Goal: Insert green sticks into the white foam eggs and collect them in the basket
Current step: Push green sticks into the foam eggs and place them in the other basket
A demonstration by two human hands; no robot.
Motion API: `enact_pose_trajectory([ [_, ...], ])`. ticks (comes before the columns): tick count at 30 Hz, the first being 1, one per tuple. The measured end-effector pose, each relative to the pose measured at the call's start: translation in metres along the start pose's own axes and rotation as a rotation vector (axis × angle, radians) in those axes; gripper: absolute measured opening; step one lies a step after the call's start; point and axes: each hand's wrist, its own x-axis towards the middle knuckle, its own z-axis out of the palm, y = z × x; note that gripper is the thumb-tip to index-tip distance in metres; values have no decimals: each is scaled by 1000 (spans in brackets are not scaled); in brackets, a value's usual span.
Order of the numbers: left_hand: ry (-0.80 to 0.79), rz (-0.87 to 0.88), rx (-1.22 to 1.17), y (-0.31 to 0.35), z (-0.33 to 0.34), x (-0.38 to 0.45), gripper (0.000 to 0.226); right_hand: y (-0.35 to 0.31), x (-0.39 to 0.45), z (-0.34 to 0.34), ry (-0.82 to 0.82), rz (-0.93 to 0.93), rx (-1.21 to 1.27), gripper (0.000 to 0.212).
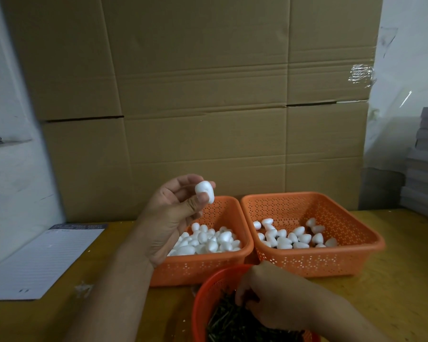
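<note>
Head view, near to far. Right hand is reaching into the round red basket of green sticks, fingers curling among them; whether a stick is being pinched cannot be told. Left hand is holding one foam egg up between thumb and fingertips, long axis roughly upright, above and left of the right hand. Beyond, the left orange basket and right orange basket are sitting side by side, both holding eggs. The stick would need lifting up and leftward to meet the egg.

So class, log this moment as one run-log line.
left hand: pinches foam egg | right hand: in sticks, round basket | grip unclear | stick not yet inserted
</note>
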Motion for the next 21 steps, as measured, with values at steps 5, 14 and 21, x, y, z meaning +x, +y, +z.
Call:
enact_pose_trajectory([
  [5, -10, -16, -45, 1, -4, 0, 38, 3, 2, 2, 24, 6, 1, 33],
  [14, 15, 1, -2, 1, -2, 0, 29, 5, 2, 5, 65, 17, -5, 27],
  [21, 20, -24, -57, 1, -1, 1, 23, 5, 2, 4, 118, 39, -8, 26],
])
